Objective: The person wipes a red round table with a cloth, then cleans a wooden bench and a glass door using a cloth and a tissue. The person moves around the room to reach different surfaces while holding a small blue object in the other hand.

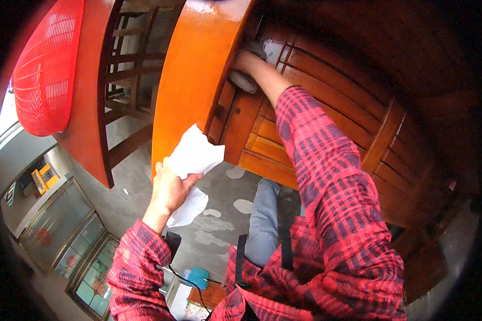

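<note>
My left hand (172,186) grips a crumpled white sheet (195,150), tissue or thin cloth, which sticks out above and below the fingers. It is beside the edge of a glossy orange-brown wooden board (188,76). My right arm reaches past that board into a shaded wooden piece with slatted panels (329,80). There my right hand (243,62) is blurred, its fingers mostly hidden. A grey, soft-looking cloth (244,82) shows on both sides of this hand, pressed near the wood.
A red lantern (46,72) hangs at upper left by another wooden board (90,96). Dark wooden rails (132,76) stand between the boards. Below are a patchy concrete floor (225,208) and my leg (263,220). Glazed doors (86,273) and a blue container (198,277) are farther off.
</note>
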